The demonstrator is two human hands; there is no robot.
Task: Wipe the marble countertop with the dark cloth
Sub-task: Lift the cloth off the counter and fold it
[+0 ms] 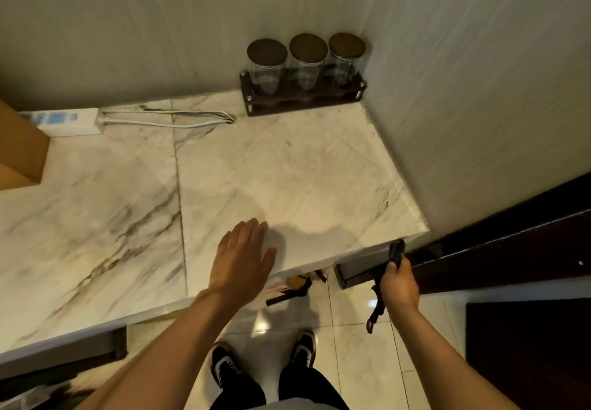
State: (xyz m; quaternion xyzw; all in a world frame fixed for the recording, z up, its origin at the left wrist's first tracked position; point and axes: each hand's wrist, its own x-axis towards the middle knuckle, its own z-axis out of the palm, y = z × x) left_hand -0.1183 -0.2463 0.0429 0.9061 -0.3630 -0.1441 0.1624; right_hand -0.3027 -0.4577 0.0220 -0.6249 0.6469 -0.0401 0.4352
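Below, veined marble countertop (287, 166); crumpled dark cloth (396, 252) in right hand (399, 284).

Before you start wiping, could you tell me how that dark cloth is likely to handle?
Probably floppy: the dark cloth sags in strips above and below the right hand. It looks light, held by one closed fist. It may bunch up on the marble countertop.

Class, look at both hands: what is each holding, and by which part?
The right hand grips a dark, bunched cloth around its middle; ends stick out above and below. The left hand is open, holding nothing.
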